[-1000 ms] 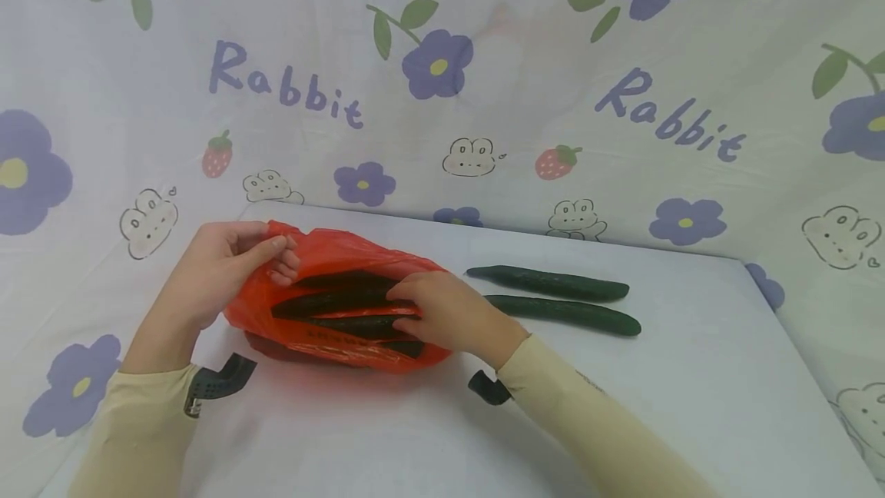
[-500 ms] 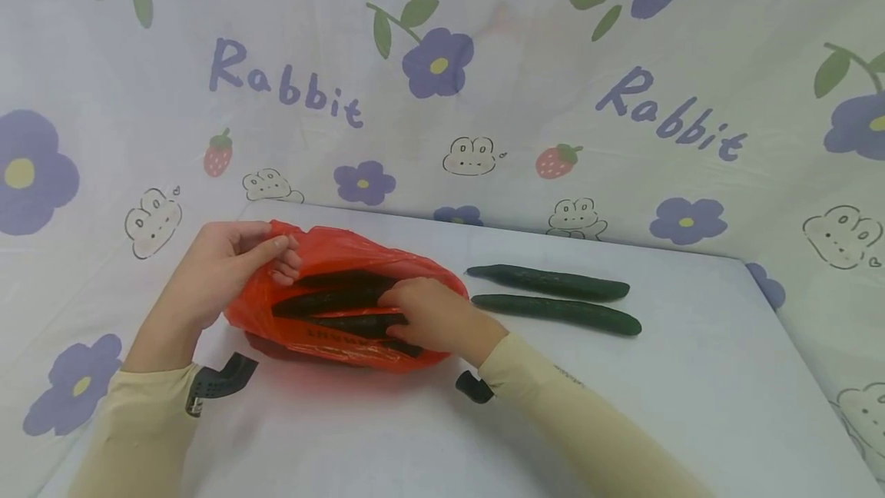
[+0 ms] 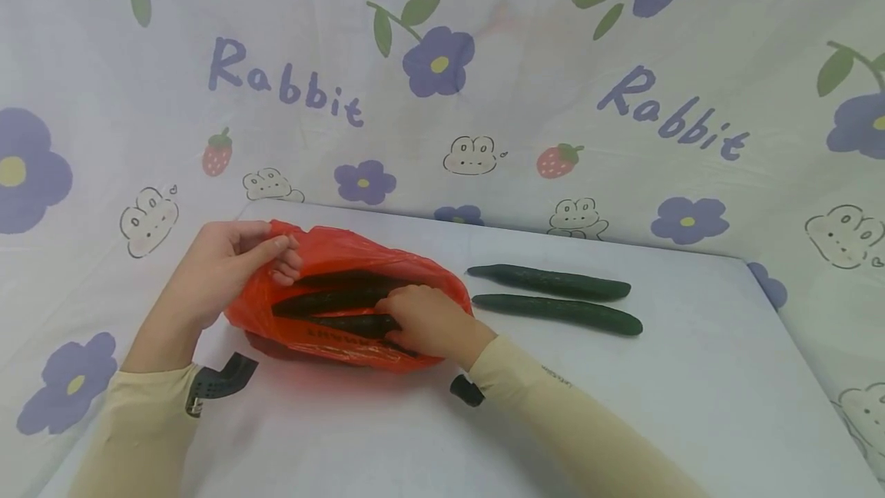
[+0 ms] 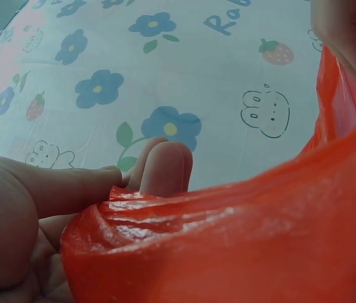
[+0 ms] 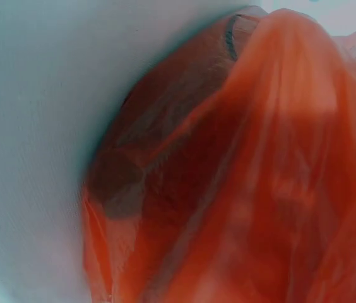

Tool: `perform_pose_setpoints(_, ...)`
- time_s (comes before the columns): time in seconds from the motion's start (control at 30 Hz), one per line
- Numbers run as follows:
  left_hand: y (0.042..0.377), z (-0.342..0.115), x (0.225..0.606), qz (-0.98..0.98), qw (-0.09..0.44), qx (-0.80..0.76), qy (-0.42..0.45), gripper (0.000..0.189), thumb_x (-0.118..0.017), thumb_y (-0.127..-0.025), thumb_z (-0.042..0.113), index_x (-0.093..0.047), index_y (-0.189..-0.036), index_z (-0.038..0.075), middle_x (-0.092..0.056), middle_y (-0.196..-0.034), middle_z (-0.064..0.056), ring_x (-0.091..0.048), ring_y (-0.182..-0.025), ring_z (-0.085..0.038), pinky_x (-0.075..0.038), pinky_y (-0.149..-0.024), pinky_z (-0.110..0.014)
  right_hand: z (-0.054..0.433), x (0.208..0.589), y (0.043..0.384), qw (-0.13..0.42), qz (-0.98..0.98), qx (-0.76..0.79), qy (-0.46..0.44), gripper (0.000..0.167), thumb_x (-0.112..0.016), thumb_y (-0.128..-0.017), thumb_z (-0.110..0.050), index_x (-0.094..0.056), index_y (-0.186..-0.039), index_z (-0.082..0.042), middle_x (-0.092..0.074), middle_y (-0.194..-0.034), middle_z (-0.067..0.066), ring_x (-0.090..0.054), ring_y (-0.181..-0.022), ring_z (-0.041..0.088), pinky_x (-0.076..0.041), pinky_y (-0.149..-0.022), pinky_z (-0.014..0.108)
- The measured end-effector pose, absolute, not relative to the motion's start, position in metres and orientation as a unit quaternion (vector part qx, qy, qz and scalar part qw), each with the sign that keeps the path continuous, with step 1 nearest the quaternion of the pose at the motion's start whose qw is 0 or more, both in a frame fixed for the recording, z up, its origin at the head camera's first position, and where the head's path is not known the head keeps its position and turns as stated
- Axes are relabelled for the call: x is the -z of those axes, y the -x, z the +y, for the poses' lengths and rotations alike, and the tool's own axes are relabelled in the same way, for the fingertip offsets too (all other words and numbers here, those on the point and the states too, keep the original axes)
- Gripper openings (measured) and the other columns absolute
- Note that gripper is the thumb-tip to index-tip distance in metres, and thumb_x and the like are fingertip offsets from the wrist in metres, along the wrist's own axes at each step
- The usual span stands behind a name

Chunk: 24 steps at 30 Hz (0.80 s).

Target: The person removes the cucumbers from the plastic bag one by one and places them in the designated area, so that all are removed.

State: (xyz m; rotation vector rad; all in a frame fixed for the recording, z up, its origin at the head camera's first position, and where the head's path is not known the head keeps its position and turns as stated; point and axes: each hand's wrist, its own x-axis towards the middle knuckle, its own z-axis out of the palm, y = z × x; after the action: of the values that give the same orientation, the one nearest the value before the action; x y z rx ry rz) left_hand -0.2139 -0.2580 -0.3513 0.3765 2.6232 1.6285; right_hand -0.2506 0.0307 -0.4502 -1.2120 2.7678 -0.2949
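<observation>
A red plastic bag [image 3: 359, 248] lies on the table with its mouth open toward me, and several dark green cucumbers show inside. My left hand [image 3: 231, 260] holds the bag's left rim; in the left wrist view its thumb [image 4: 71, 189] and fingertips pinch the gathered film. My right hand [image 3: 432, 321] reaches into the right side of the mouth. Its fingers and thumb grip the front cucumber [image 3: 356, 325] near the right end, which they hide. Behind that lies another cucumber [image 3: 325, 301]. The right wrist view shows mostly the bag's red film [image 5: 279, 177], with dark shapes through it.
Two more cucumbers, a rear one [image 3: 553, 282] and a nearer one [image 3: 560, 312], lie side by side on the white table [image 3: 664, 406] right of the bag. A patterned cloth [image 3: 512, 83] hangs behind the table's back edge.
My right hand has moved a little left and deeper into the bag, its fingers closing round the front cucumber. The left hand keeps its hold on the rim.
</observation>
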Motion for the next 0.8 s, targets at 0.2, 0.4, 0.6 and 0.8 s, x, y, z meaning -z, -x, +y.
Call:
perform_pose_setpoints(0.2,0.215,-0.257,0.351,0.847,0.021,-0.52,-0.113,0.028,-0.065,-0.112,0.023,-0.074,-0.12,-0.002,-0.077,-0.102,-0.017,-0.078,-0.089,-0.026,-0.061,-0.088,-0.023,0.029,0.452,0.249,0.036,0.916,0.065,0.395,0.023,-0.082,-0.098,-0.019,-0.079,-0.12,-0.017,-0.07,-0.096,-0.006,-0.066,-0.091,0.013,-0.061,-0.085,0.032)
perform_pose_setpoints(0.4,0.215,-0.257,0.351,0.848,0.02,-0.518,-0.115,0.03,-0.065,-0.112,0.024,-0.074,-0.119,-0.003,-0.077,-0.101,-0.017,-0.078,-0.09,-0.027,-0.061,-0.088,-0.024,0.028,0.456,0.249,0.011,0.913,0.044,0.405,0.019,-0.082,-0.097,-0.018,-0.079,-0.116,-0.017,-0.069,-0.094,-0.005,-0.068,-0.091,0.014,-0.061,-0.086,0.034)
perform_pose_setpoints(0.6,0.215,-0.257,0.351,0.846,0.019,-0.52,-0.118,0.03,-0.065,-0.112,0.023,-0.074,-0.119,-0.005,-0.077,-0.101,-0.017,-0.078,-0.089,-0.027,-0.061,-0.088,-0.024,0.027,0.46,0.25,0.002,0.913,0.034,0.407,0.016,-0.082,-0.097,-0.019,-0.078,-0.112,-0.017,-0.07,-0.094,-0.005,-0.069,-0.091,0.016,-0.06,-0.085,0.036)
perform_pose_setpoints(0.8,0.215,-0.258,0.351,0.844,0.018,-0.523,-0.122,0.027,-0.065,-0.112,0.023,-0.075,-0.117,-0.002,-0.077,-0.1,-0.017,-0.078,-0.089,-0.027,-0.062,-0.087,-0.025,0.025,0.465,0.253,0.002,0.916,0.038,0.4,0.015,-0.082,-0.097,-0.019,-0.077,-0.111,-0.017,-0.07,-0.093,-0.006,-0.069,-0.09,0.016,-0.061,-0.084,0.035)
